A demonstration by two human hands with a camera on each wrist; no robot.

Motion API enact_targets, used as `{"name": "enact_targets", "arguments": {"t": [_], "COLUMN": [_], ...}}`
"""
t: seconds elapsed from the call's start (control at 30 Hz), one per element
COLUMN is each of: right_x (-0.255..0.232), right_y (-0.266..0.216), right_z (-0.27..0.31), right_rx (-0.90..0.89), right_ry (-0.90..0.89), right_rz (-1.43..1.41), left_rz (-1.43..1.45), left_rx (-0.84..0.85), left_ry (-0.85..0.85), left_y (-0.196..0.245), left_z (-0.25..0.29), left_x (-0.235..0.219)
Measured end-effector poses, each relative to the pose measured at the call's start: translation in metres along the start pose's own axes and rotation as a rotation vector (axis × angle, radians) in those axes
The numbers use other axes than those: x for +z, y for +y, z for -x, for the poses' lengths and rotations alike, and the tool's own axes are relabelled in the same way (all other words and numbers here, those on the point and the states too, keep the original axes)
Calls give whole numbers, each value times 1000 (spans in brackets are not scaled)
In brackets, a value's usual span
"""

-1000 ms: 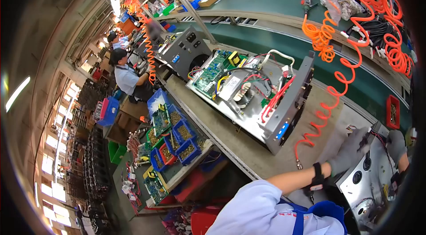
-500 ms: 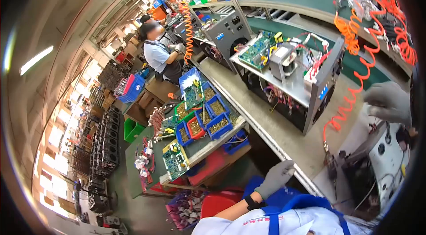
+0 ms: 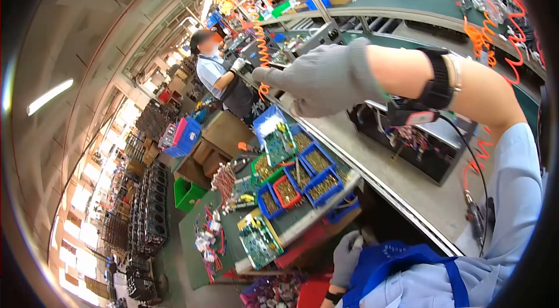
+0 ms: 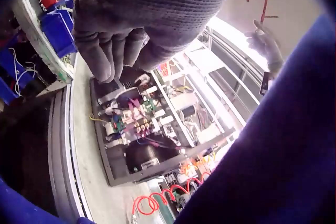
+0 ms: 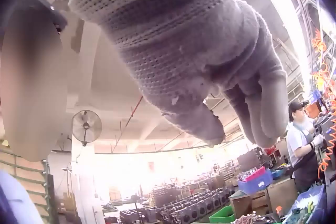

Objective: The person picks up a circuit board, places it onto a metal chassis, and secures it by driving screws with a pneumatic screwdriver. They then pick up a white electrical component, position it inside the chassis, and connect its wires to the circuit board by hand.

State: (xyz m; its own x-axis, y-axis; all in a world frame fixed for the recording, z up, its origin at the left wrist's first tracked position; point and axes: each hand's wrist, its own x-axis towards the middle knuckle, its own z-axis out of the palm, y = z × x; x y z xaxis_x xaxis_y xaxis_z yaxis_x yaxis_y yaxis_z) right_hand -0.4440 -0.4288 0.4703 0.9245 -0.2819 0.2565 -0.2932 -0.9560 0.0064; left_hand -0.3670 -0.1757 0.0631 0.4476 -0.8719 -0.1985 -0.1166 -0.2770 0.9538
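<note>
My right hand (image 3: 326, 78), in a grey knit glove, is raised across the head view in front of the workbench. Its fingers are loosely bent with nothing between them, as the right wrist view shows of the glove (image 5: 210, 56). Low by the blue apron (image 3: 378, 264) hangs my left hand (image 3: 347, 257), also gloved, its fingers relaxed and holding nothing. In the left wrist view the left glove (image 4: 142, 14) overlaps an open equipment chassis (image 4: 139, 129) with wiring inside. The same chassis (image 3: 428, 154) stands on the bench, partly hidden behind the right forearm.
Blue bins (image 3: 317, 160) and a red bin (image 3: 285, 190) of small metal parts sit on a side table with circuit boards (image 3: 259, 242). A coiled orange air hose (image 3: 261, 46) hangs ahead. Another person (image 3: 215, 72) stands at the line. A hand tool (image 3: 474, 218) lies at right.
Both hands have left the metal panel at lower right. The left came down beside the apron, and the right swung up and leftward across the view. The head view has turned left.
</note>
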Motion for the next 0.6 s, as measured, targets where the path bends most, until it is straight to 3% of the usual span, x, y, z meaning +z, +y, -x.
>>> {"name": "enact_targets", "arguments": {"t": [0.1,0.23,0.3,0.33,0.5,0.6], "right_x": [22,43,55,84,94,93], "right_y": [20,32,35,59,50,41], "right_z": [-88,-188,-235,-282,-327,-359], "right_rx": [91,93,187,2,100,118], "right_ry": [-108,-57,-58,-126,49,-37], "right_rz": [-57,-64,-114,152,38,102], "left_rz": [58,86,-20,-18,169,255], "left_rx": [-77,30,7,8,-53,4], "left_ry": [76,98,117,140,92,106], "left_y": [0,-5,4,2,18,3], "left_z": [-37,-91,-116,-129,-165,-182], "left_x": [-36,-91,-113,-120,-150,-156]}}
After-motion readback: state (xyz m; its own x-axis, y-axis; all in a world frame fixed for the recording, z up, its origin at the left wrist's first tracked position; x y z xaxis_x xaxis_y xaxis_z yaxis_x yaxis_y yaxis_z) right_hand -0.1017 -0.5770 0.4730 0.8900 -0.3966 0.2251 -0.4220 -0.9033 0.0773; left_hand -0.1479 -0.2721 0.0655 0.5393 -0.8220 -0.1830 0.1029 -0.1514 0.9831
